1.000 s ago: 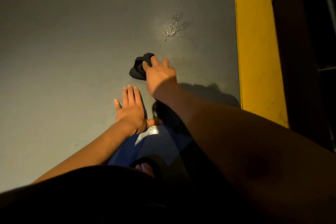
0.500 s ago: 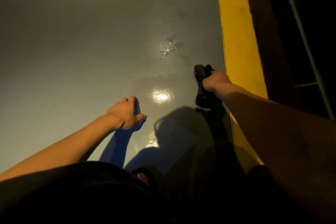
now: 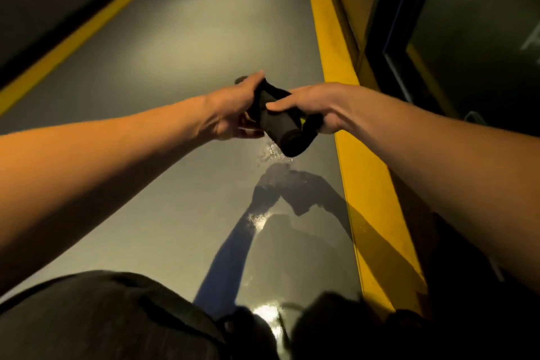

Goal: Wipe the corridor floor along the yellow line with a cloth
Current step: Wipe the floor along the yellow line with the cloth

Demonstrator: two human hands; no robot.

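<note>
Now dark cloth (image 3: 279, 123) gripped between left hand (image 3: 233, 114) and right hand (image 3: 311, 105)

The dark, rolled-up cloth (image 3: 280, 126) is partly covered: its far end disappears inside the curled fingers of the left hand (image 3: 233, 114), and its near end is hidden under the right hand (image 3: 309, 105). Both forearms are cut off by the picture's side edges. Below the hands, the dark shapes along the bottom edge are blurred, too dim to identify.
</note>
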